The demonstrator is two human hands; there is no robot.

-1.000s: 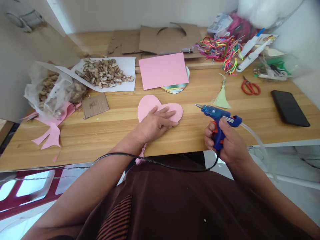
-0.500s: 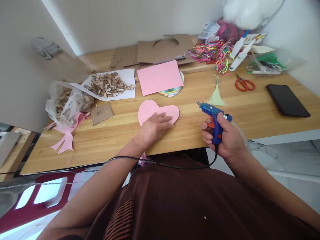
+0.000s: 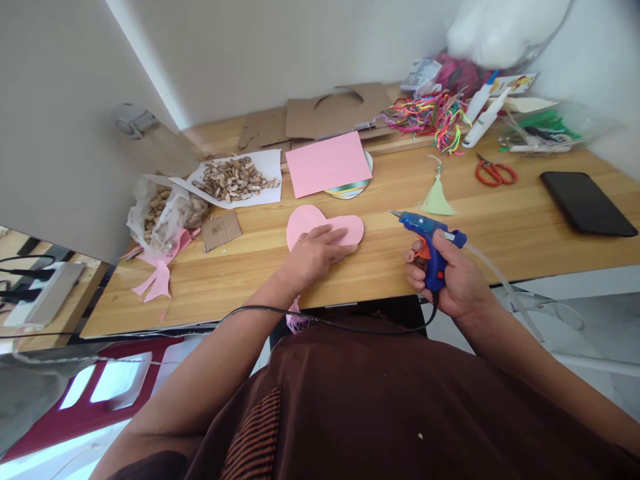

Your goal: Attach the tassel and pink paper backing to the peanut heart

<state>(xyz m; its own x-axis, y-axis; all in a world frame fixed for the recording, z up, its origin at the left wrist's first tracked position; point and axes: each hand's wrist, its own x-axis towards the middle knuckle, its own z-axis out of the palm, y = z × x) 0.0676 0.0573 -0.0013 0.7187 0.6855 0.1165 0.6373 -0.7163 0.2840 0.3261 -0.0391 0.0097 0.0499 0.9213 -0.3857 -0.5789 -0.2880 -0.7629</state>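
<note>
My left hand [image 3: 317,252] lies flat, fingers stretched out, on a pink paper heart [image 3: 306,220] near the table's front edge. A pink tassel [image 3: 296,317] hangs below that edge under my left wrist. In my right hand [image 3: 453,270] is a blue hot glue gun [image 3: 423,227] with an orange trigger, its metal tip pointing left, apart from the heart. A clear glue stick sticks out of its back. The gun's black cord [image 3: 330,325] runs left across my lap and over my left forearm. Behind the gun a pale green tassel [image 3: 438,197] lies on the wood.
A pink paper sheet [image 3: 327,163] lies behind the heart, over a round striped piece. Husk-like brown pieces [image 3: 235,179] rest on white paper at left. Red-handled scissors [image 3: 495,172], a black phone [image 3: 587,202], colourful strings [image 3: 430,113] and white glue bottles [image 3: 485,120] are at right; cardboard [image 3: 335,113] stands behind.
The view has shifted slightly to the left, bringing a power strip into sight at the left. Both hands keep their places, on the heart and around the glue gun.
</note>
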